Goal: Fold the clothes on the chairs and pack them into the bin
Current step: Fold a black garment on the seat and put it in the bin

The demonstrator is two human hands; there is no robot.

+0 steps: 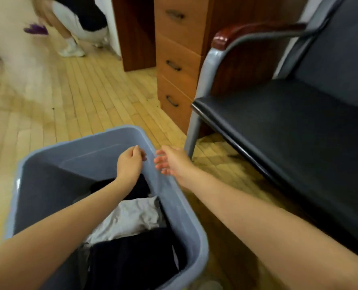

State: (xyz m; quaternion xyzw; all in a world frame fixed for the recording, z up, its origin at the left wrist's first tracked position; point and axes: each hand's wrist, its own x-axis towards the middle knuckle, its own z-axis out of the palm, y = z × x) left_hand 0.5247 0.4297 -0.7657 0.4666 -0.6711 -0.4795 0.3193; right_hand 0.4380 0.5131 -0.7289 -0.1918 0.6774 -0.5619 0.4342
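A blue bin (180,206) sits on the wood floor (69,105). Inside lie dark clothes (136,258) and a white cloth (130,218). The left hand (131,162) hangs over the bin, fingers curled. The right hand (171,161) is open, just outside its rim. A black chair (278,122) stands beside it.

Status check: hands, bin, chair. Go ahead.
Both hands empty: left hand over the bin, right hand just outside its rim. Dark and white clothes inside. Chair seat bare. Nothing blocking.
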